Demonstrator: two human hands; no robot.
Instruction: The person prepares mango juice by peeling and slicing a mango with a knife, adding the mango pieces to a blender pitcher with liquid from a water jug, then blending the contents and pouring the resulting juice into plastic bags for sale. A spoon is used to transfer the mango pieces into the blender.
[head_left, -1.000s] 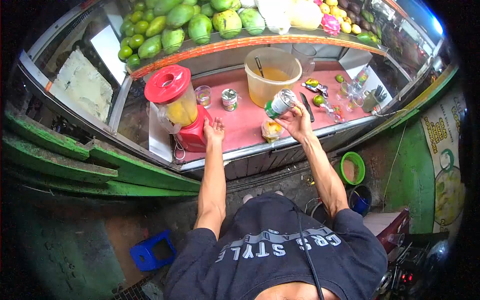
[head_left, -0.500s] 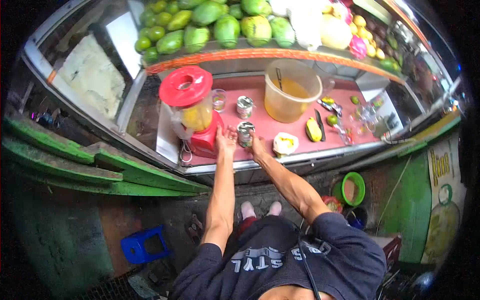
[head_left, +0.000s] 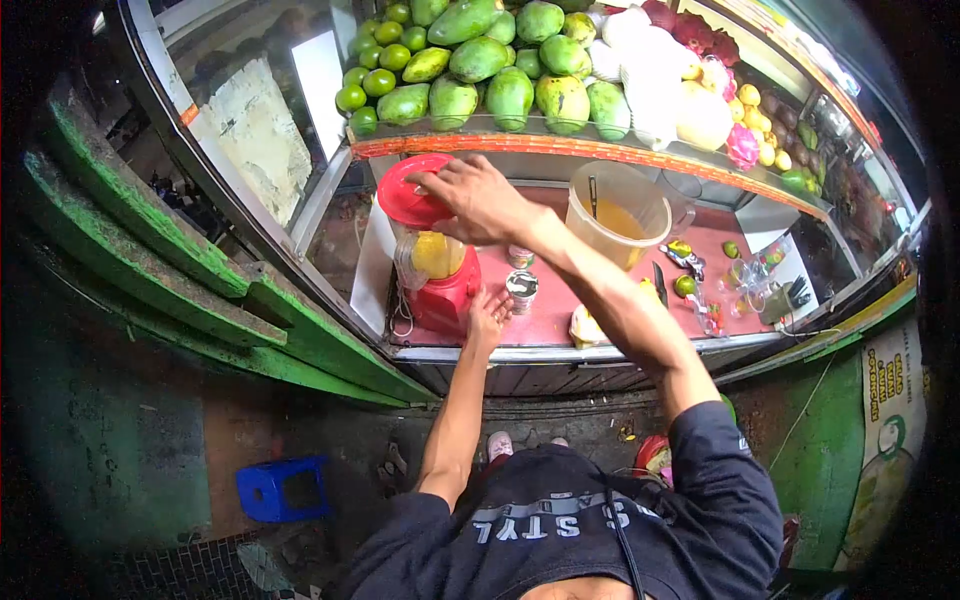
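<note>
A red blender (head_left: pixel 440 303) with yellow contents in its clear jar (head_left: pixel 438 256) stands at the left of the pink counter. My right hand (head_left: pixel 485 203) reaches across over the jar, its fingers curled on the blender's red lid (head_left: pixel 405 197). Low by the blender's base is my left hand (head_left: pixel 489 314), fingers stretched out and apart, between the base and an opened can (head_left: pixel 521 285). Just behind that can stands a second can (head_left: pixel 521 256), partly hidden by my right forearm.
A large clear pitcher (head_left: pixel 620 215) of orange liquid stands behind my right arm. Right of it lie a knife (head_left: pixel 660 284), a green lime (head_left: pixel 684 286) and plastic wrappers. Mangoes (head_left: pixel 510 97) and other fruit fill the glass-fronted shelf above. A blue stool (head_left: pixel 283 489) is on the floor.
My right hand has left the front can and moved up and left to the blender lid. My left hand stays low between blender and can. The camera view has shifted.
</note>
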